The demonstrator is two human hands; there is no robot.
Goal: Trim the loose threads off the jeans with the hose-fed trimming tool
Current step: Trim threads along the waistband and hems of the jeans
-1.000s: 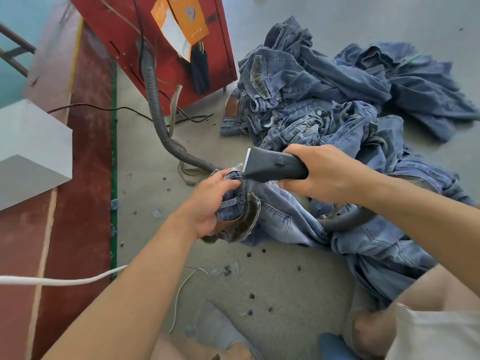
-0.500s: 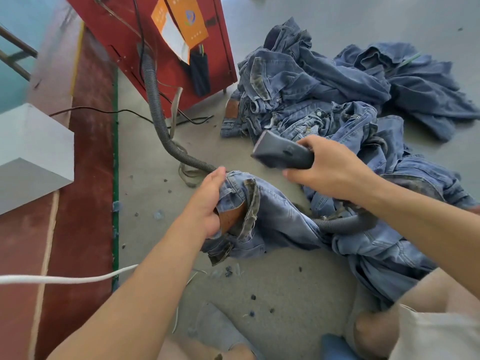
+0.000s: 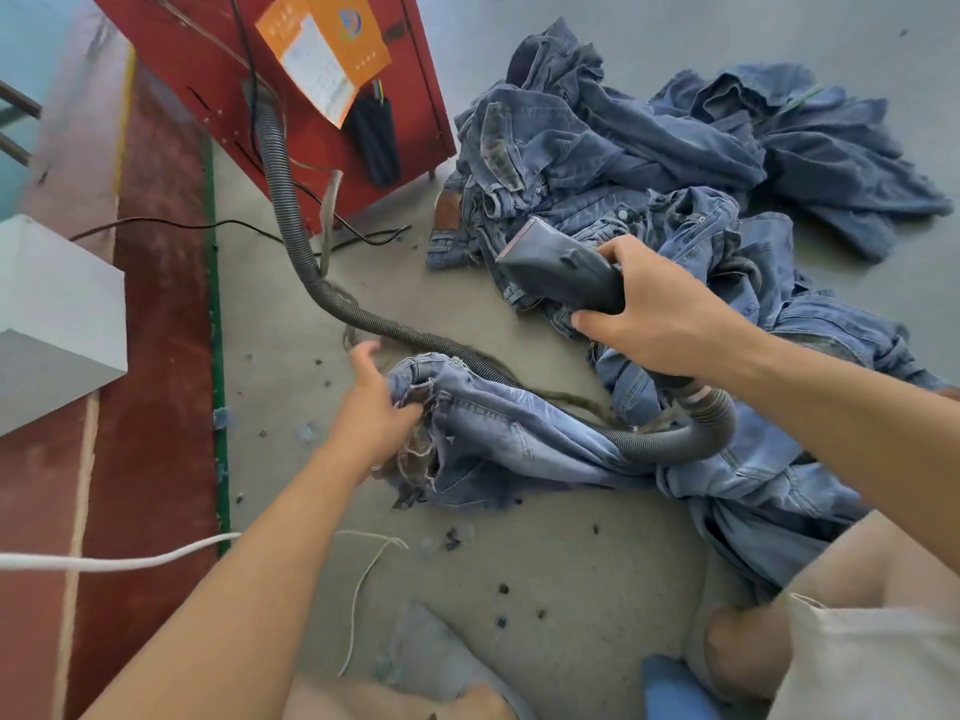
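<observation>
We see both of the person's forearms bare from the bottom edge of the frame to the hands, the left hand (image 3: 371, 407) and the right hand (image 3: 657, 314), with no sleeves, gloves, watch or rings that we can make out. Pale beige shorts (image 3: 878, 662) with a stitched hem cover the right thigh; the knee (image 3: 743, 652) below them is bare.

R hand (image 3: 660, 314) grips trimmer (image 3: 561, 272) mid-frame, raised off jeans (image 3: 498, 433); L hand (image 3: 376, 407) holds jeans' frayed edge, center.
</observation>
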